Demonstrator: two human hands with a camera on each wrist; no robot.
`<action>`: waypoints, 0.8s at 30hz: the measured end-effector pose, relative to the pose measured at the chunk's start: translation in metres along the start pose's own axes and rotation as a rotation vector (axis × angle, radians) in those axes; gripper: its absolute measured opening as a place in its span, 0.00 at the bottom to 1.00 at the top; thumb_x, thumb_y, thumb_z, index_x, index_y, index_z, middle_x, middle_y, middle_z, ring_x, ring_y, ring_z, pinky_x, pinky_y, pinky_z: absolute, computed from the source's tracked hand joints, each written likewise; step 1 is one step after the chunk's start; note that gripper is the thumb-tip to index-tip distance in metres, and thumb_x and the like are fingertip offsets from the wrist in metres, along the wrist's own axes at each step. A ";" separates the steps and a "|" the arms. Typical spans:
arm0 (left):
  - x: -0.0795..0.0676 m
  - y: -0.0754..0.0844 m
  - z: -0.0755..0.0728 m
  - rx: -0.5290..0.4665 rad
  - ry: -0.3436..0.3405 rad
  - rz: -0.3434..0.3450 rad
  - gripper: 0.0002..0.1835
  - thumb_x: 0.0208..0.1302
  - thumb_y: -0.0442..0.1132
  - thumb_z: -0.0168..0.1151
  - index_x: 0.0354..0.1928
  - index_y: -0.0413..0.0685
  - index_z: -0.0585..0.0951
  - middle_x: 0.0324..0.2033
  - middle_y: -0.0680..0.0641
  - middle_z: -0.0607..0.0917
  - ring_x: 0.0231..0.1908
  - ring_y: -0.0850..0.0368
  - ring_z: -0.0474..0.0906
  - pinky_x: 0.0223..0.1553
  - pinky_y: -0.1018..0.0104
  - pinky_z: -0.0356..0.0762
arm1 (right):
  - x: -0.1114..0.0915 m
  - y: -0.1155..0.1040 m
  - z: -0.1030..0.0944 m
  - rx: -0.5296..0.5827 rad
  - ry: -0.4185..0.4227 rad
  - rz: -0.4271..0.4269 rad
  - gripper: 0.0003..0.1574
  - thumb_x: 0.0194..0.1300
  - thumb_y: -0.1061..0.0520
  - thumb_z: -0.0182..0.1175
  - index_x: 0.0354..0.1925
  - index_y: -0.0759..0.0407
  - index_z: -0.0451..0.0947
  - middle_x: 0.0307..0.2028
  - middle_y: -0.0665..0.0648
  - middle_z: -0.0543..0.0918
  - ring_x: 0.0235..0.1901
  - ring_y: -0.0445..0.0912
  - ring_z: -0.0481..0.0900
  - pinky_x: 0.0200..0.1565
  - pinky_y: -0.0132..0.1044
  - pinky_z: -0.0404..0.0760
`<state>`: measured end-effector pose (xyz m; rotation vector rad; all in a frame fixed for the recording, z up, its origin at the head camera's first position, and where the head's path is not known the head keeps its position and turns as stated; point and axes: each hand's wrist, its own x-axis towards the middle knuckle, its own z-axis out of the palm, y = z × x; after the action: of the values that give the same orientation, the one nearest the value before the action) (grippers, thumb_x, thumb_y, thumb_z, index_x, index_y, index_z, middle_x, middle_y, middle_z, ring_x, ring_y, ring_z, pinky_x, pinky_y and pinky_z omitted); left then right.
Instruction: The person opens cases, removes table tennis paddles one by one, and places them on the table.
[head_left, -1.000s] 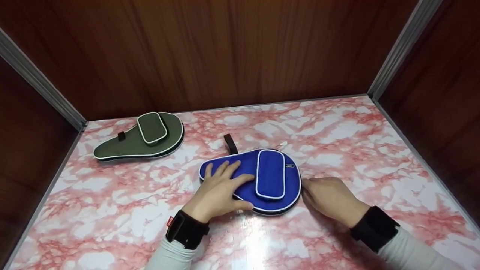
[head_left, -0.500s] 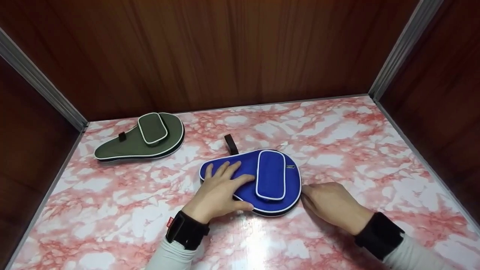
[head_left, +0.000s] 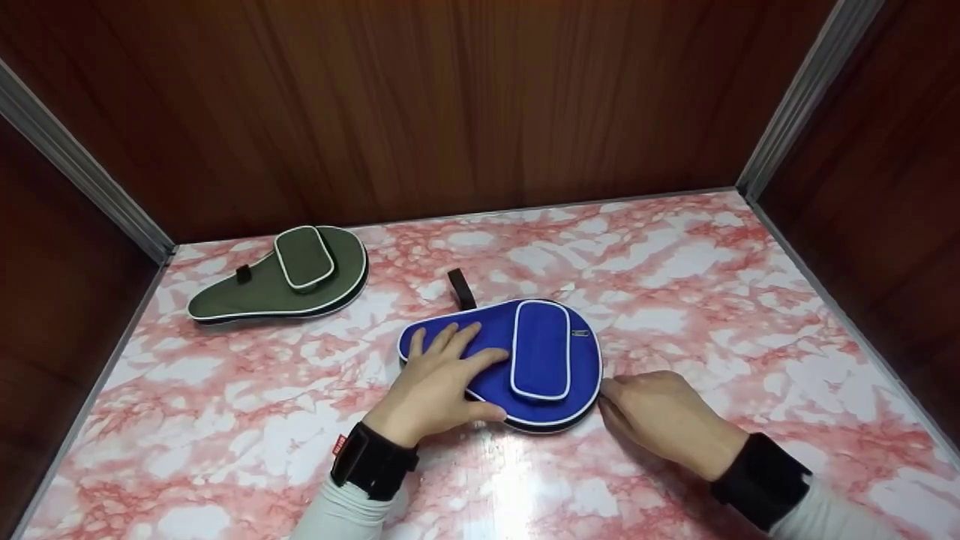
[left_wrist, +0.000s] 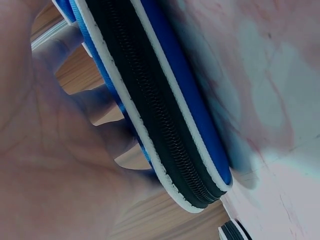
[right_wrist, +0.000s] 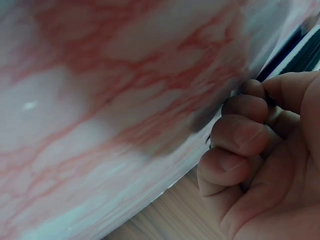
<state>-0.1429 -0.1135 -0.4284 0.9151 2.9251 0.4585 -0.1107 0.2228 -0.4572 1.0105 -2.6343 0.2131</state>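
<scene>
The blue case (head_left: 499, 379) lies flat on the pink-and-white marbled worktop (head_left: 712, 300), in front of the person; it is paddle-shaped, edged in white piping, with a raised oblong pocket (head_left: 541, 350) on its wide end, a small metal pull (head_left: 580, 333) beside that, and a dark strap (head_left: 462, 289) sticking out from the far side; the left hand (head_left: 436, 386) rests spread over the narrow end, grasping nothing, while the right hand (head_left: 664, 409) has its fingers curled and pinches at the case's rounded rim; compared with a second ago, that right hand sits slightly nearer the person along the curve, the case and left hand staying put; from the left wrist I can see a black zip (left_wrist: 156, 107) along the case's side, barely a dark sliver from the head; the right wrist shows the curled fingertips, hidden from above.
</scene>
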 end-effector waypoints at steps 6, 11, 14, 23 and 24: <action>-0.003 -0.002 -0.005 -0.046 -0.036 -0.005 0.44 0.65 0.64 0.77 0.81 0.66 0.75 0.82 0.34 0.66 0.81 0.25 0.58 0.74 0.18 0.49 | 0.007 0.006 0.001 -0.031 -0.015 0.061 0.11 0.75 0.56 0.67 0.32 0.49 0.79 0.19 0.46 0.77 0.22 0.50 0.85 0.27 0.52 0.82; -0.004 -0.009 -0.007 -0.046 0.021 -0.022 0.43 0.65 0.57 0.80 0.80 0.61 0.76 0.78 0.41 0.74 0.78 0.33 0.67 0.70 0.31 0.63 | 0.021 0.020 0.004 -0.027 -0.031 0.134 0.17 0.75 0.58 0.65 0.27 0.50 0.74 0.18 0.48 0.74 0.20 0.52 0.81 0.24 0.53 0.80; -0.003 -0.010 -0.003 -0.037 0.060 -0.026 0.40 0.64 0.59 0.81 0.76 0.58 0.81 0.74 0.42 0.78 0.74 0.34 0.71 0.67 0.30 0.65 | 0.032 0.030 0.005 -0.008 -0.057 0.164 0.19 0.74 0.59 0.64 0.25 0.50 0.72 0.18 0.48 0.73 0.19 0.52 0.79 0.25 0.54 0.80; -0.002 -0.006 0.000 -0.061 0.068 -0.040 0.39 0.64 0.60 0.80 0.74 0.58 0.82 0.72 0.40 0.77 0.68 0.34 0.71 0.59 0.35 0.73 | 0.044 0.040 0.007 0.013 -0.122 0.190 0.19 0.76 0.58 0.62 0.25 0.50 0.73 0.18 0.49 0.75 0.22 0.52 0.82 0.29 0.55 0.82; -0.002 -0.007 0.000 -0.066 0.062 -0.043 0.39 0.64 0.61 0.80 0.74 0.58 0.82 0.72 0.41 0.77 0.69 0.34 0.71 0.60 0.35 0.72 | 0.044 0.040 0.007 0.019 -0.120 0.190 0.19 0.77 0.58 0.62 0.26 0.50 0.73 0.18 0.49 0.75 0.22 0.53 0.82 0.29 0.56 0.82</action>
<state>-0.1445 -0.1201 -0.4303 0.8434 2.9584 0.5879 -0.1700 0.2228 -0.4498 0.8014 -2.8437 0.2262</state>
